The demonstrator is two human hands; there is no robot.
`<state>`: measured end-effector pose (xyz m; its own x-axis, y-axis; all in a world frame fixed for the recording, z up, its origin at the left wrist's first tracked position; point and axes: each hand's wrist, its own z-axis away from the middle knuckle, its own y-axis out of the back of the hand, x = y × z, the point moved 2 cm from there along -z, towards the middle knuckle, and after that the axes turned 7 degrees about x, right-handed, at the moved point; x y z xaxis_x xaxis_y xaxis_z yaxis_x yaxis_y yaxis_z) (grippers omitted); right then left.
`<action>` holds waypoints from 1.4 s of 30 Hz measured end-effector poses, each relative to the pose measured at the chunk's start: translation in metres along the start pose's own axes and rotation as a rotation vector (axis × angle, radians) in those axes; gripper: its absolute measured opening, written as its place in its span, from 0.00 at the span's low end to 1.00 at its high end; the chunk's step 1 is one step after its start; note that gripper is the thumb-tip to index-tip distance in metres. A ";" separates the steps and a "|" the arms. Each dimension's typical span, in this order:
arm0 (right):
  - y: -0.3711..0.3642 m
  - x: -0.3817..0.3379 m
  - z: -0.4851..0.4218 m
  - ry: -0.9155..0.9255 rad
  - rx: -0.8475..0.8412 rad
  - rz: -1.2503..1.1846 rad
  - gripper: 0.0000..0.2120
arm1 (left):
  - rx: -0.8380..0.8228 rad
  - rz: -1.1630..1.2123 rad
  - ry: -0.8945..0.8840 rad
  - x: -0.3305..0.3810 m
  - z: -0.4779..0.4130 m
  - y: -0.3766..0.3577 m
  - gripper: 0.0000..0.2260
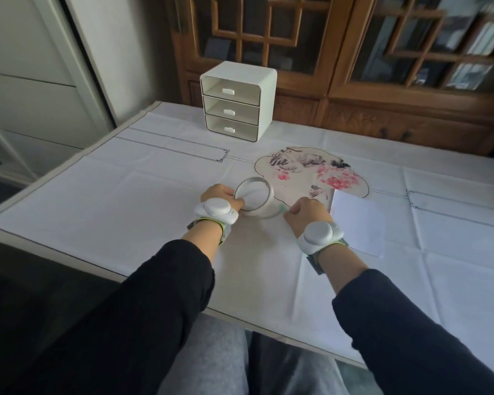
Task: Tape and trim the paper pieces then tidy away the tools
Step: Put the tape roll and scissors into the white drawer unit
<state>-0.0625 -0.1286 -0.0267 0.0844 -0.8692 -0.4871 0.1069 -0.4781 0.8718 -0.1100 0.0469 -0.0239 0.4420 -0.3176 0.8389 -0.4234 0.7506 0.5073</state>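
- My left hand [221,195] grips the tape roll [254,198], fingers curled round its near-left rim, holding it tilted just above the tablecloth [126,195].
- My right hand [307,212] is closed in a pinch at the roll's right edge (on the loose tape end, I think; too small to confirm).
- The white paper sheet [360,223] lies just right of that hand, overlapping the painted print [311,172].
- The drawer unit [237,101] stands at the table's far side, drawers closed.
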 end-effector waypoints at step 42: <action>-0.066 -0.221 -0.236 -0.878 -0.016 -0.993 0.29 | 0.230 0.382 0.406 0.008 -0.204 0.188 0.12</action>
<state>0.1458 0.1250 0.0111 -0.7003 0.0517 -0.7120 -0.2371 -0.9576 0.1636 -0.0250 0.3034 0.0385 0.4725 0.2304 0.8507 -0.7519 0.6089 0.2527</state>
